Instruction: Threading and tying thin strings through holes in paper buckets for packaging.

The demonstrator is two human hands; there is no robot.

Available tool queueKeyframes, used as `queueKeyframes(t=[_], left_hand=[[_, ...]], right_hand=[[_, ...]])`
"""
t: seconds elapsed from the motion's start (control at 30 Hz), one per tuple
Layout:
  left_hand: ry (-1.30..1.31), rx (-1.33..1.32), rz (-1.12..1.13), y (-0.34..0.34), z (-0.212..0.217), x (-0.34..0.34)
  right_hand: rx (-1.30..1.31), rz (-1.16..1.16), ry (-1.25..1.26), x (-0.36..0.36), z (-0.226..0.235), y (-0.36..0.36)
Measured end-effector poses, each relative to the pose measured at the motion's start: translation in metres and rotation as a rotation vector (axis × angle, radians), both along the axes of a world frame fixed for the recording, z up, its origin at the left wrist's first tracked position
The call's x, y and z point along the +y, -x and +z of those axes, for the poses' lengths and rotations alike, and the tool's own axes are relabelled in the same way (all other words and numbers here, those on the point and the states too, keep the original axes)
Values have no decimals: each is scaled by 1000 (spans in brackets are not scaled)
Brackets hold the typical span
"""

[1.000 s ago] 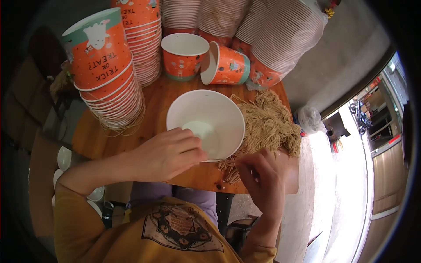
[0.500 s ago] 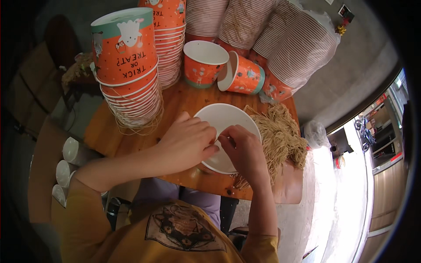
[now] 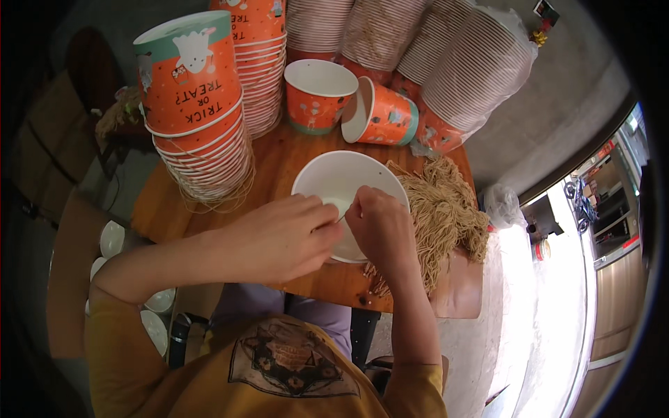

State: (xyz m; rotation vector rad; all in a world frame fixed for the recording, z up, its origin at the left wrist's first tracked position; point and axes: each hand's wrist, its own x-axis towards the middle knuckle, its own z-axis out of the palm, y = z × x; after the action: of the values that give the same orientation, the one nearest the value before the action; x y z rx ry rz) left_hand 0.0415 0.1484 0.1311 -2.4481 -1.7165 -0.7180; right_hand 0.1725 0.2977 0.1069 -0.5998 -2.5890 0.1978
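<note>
A round paper bucket (image 3: 327,171) with a white inside stands at the table's near edge, its mouth turned up toward me. Both my hands meet over its opening. My left hand (image 3: 296,233) is closed in a pinch, and a thin piece of string (image 3: 341,219) shows between it and the other hand. My right hand (image 3: 382,226) has its fingers curled tight at that same string; its fingertips are partly hidden. Just right of the bucket lies a loose heap of tan strings (image 3: 449,209).
Stacked upside-down orange buckets (image 3: 188,90) rise at the left, with strings draped over the lower rims. Behind my hands, one orange bucket (image 3: 317,104) stands upright and another (image 3: 387,115) lies on its side. Plastic-wrapped bucket stacks (image 3: 474,70) line the back of the wooden table (image 3: 272,167).
My left hand has moved slightly down and right, and its fingers are more tightly bunched. The right hand has turned and curled further. The bucket sits a little farther up and left in view.
</note>
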Motion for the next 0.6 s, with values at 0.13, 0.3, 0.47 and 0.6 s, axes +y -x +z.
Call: queueKeyframes(t=[0.13,0.3,0.47,0.6], left_hand=[[31,61,-156,4,3,-2],[-31,284,-97,0,12,-7],[71,190,120,-26,4,-19],[129,50,195,-4,0,-10]], right_hand=[[7,34,23,-1,-1,0],[-31,-13,12,-2,-2,2],[82,16,77,-2,-2,4],[525,209,698,9,9,-10]])
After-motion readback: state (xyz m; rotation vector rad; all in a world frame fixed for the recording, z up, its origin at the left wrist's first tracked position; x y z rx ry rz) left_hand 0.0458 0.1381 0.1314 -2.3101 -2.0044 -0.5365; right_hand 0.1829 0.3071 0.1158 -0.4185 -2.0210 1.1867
